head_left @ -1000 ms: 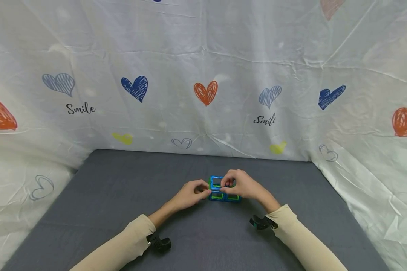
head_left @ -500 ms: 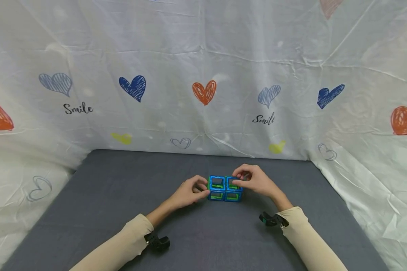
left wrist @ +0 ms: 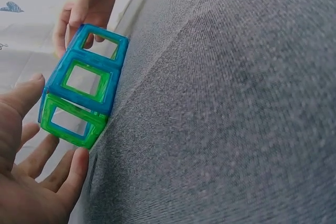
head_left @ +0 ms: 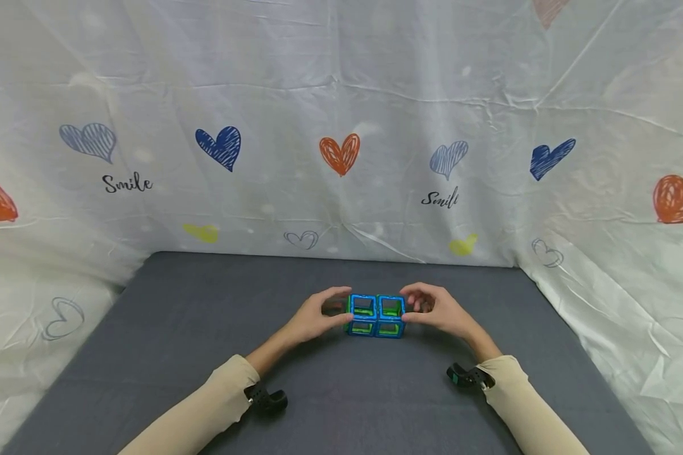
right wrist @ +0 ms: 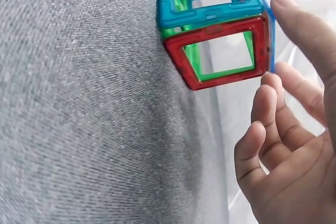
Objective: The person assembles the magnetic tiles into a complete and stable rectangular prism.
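Observation:
A two-cell box of see-through magnetic tiles [head_left: 377,316] sits on the grey cloth, with blue frames on its front and top. Its left end has a green tile [left wrist: 71,121]; its right end has a red tile [right wrist: 218,53]. My left hand [head_left: 313,319] is around the left end, thumb by the front top edge and other fingers extended beside the green tile. At the opposite end is my right hand [head_left: 446,309], its thumb tip [right wrist: 283,1] at the top blue tile's edge. Its lower fingers are loosely bent beside the red tile and hold nothing.
Dark grey cloth [head_left: 341,404] covers the table. Behind and beside it hangs a white curtain [head_left: 279,82] printed with hearts. A black wrist device [head_left: 267,401] is strapped at the left cuff, and another black device [head_left: 469,377] at the right.
My right hand has moved from above the box to its right end, uncovering the top right blue tile. My left hand's fingers have spread along the left end. The box has barely shifted.

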Tool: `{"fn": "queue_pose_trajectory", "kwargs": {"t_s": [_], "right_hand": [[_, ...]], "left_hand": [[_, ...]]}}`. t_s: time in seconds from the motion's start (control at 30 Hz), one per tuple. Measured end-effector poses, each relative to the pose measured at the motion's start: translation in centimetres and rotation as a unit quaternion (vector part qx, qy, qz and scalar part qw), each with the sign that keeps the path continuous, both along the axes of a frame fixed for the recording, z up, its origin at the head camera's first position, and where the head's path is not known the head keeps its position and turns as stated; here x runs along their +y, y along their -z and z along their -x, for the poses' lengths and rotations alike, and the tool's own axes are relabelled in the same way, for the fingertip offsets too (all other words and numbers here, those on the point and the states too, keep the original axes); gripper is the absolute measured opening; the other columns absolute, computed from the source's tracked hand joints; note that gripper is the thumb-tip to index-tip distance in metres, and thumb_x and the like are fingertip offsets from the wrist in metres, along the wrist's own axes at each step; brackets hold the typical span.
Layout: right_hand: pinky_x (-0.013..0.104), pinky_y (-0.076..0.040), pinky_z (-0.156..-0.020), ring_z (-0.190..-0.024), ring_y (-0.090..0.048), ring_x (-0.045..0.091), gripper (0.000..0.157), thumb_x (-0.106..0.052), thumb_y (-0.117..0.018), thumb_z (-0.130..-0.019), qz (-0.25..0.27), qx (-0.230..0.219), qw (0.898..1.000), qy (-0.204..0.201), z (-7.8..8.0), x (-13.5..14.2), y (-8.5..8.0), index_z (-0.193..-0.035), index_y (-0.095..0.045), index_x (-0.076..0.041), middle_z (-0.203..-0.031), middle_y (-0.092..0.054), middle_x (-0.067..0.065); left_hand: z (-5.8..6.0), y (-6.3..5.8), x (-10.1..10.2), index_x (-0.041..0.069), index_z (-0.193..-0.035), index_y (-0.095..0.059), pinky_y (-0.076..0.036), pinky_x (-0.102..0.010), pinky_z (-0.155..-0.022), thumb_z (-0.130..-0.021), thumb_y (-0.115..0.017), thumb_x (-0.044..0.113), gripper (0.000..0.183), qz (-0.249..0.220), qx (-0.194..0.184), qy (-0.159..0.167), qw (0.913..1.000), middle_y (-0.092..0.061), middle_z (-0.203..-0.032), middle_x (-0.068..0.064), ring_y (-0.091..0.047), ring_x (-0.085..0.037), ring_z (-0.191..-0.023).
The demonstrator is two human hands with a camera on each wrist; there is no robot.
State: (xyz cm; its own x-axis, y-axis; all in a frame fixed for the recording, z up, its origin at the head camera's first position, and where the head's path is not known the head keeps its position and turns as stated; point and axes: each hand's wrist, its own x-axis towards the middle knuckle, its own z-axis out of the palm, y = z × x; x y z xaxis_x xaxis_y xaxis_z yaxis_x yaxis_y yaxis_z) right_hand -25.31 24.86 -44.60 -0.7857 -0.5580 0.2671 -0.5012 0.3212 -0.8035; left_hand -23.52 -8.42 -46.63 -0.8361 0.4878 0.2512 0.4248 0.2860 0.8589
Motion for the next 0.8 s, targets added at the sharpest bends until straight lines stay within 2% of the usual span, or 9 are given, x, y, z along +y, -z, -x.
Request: {"fn": "queue_pose_trajectory", "kwargs": {"t_s": [0.1, 0.33, 0.8], "right_hand": [[0.028, -0.046, -0.062, -0.078, -0.055, 0.025, 0.044, -0.005, -0.083, -0.086, 0.004, -0.010, 1.000, -0.009, -0.15, -0.01, 0.06, -0.126, -0.065, 0.000, -0.097, -0.061, 0.019], [0.028, -0.046, -0.064, -0.080, -0.055, 0.024, 0.044, -0.004, -0.082, -0.087, 0.013, -0.029, 0.999, -0.004, -0.32, -0.05, 0.20, -0.128, -0.065, -0.001, -0.098, -0.060, 0.019], [0.027, -0.046, -0.064, -0.078, -0.055, 0.022, 0.043, -0.002, -0.081, -0.087, 0.032, -0.040, 0.999, 0.001, -0.23, -0.25, 0.76, -0.128, -0.065, 0.000, -0.097, -0.061, 0.017]], "left_hand": [[0.14, 0.10, 0.01, -0.002, -0.146, -0.051, -0.052, -0.046, -0.094, -0.097, -0.073, 0.016, 0.056, -0.005, -0.005, 0.019, 0.9998, -0.052, -0.146, -0.018, -0.060, -0.039, -0.120], [0.16, 0.16, -0.05, 0.001, -0.145, -0.053, -0.055, -0.036, -0.090, -0.097, -0.073, 0.012, 0.053, -0.023, -0.016, 0.025, 0.9993, -0.052, -0.146, -0.016, -0.062, -0.035, -0.118], [0.23, 0.29, 0.08, -0.003, -0.143, -0.053, -0.055, -0.039, -0.089, -0.097, -0.073, 0.011, 0.052, -0.030, -0.002, 0.026, 0.9992, -0.053, -0.143, -0.019, -0.064, -0.038, -0.115]]}}
